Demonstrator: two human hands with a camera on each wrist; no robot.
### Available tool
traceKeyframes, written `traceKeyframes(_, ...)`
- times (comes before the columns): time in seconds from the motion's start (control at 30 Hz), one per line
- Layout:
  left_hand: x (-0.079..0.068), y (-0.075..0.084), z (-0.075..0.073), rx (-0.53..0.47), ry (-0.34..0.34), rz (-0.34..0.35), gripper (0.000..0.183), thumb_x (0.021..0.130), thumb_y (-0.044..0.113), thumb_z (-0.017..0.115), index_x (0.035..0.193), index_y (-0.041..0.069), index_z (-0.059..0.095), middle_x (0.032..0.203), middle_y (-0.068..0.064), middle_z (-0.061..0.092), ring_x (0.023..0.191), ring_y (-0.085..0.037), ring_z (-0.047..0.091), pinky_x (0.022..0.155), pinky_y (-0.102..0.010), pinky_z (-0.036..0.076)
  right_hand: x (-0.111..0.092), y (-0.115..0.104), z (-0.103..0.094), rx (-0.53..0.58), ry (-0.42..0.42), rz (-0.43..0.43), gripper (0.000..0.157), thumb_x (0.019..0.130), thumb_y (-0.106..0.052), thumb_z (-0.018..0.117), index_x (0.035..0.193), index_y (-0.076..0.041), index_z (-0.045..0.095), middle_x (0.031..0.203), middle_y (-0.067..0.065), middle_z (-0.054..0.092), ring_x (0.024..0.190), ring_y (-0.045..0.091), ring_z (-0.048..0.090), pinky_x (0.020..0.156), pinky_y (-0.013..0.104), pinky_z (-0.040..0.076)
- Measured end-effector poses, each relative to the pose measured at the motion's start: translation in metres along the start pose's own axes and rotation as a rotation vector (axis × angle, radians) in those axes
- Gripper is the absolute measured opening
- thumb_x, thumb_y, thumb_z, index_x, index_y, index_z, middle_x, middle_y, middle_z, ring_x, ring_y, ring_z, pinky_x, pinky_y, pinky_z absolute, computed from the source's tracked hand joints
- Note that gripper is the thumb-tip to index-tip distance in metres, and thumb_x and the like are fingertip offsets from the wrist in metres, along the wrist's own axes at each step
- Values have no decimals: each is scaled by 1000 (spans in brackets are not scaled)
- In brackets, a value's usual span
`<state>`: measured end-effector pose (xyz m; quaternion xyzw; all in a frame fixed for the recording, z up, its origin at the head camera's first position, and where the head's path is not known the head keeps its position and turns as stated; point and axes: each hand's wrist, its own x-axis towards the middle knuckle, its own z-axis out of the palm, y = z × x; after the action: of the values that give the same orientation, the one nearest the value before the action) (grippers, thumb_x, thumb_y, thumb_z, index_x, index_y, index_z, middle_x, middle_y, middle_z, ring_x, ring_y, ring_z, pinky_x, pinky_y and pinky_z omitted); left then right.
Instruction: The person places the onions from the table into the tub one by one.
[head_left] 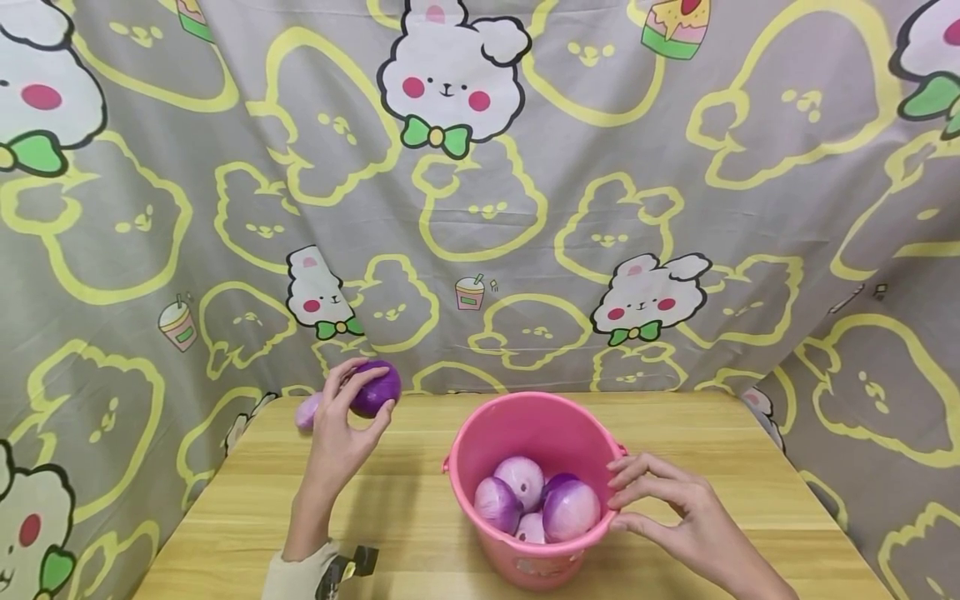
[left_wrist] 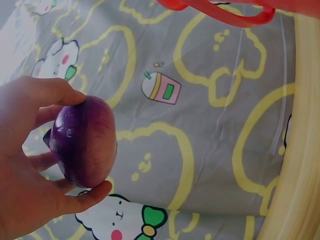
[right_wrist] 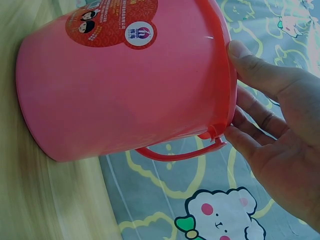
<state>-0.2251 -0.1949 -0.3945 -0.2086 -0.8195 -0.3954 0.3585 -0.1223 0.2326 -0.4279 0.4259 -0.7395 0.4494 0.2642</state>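
My left hand (head_left: 348, 421) is raised over the left side of the table and holds a glossy purple onion (head_left: 378, 390) between fingers and thumb. In the left wrist view that onion (left_wrist: 85, 142) shows a dark pointed tip on the palm side. With my right hand (head_left: 675, 504) I grip the rim of a pink bucket (head_left: 536, 560) at its right side, fingertips and thumb spread along the edge. Inside the bucket lie several purple and pale pink onions (head_left: 572, 510). Behind my left hand a pale purple piece (head_left: 307, 412), partly hidden, lies on the table.
The bucket stands upright near the front of the wooden table (head_left: 675, 425). Its pink handle (right_wrist: 175, 156) hangs down along the outside. A grey curtain (head_left: 480, 225) with yellow outlines and white cartoon heads rises behind the table and at both sides.
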Motion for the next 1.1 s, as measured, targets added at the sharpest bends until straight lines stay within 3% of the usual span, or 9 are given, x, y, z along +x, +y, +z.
traceKeyframes(0.8, -1, 16, -2, -5, -10, 43, 45, 82, 6, 84, 125, 16, 73, 144, -15, 49, 131, -35, 49, 95, -59, 52, 0, 0, 0, -18, -3, 12, 42, 69, 7, 89, 102, -17, 77, 111, 4, 70, 117, 19, 63, 110, 25, 44)
traceKeyframes(1.1, -1, 22, -3, -16, -20, 48, 49, 81, 6, 84, 126, 18, 72, 145, -15, 48, 134, -32, 46, 98, -55, 49, 0, 0, 1, -8, 0, 0, 43, 68, 8, 89, 102, -17, 76, 110, 4, 69, 116, 18, 63, 109, 24, 44)
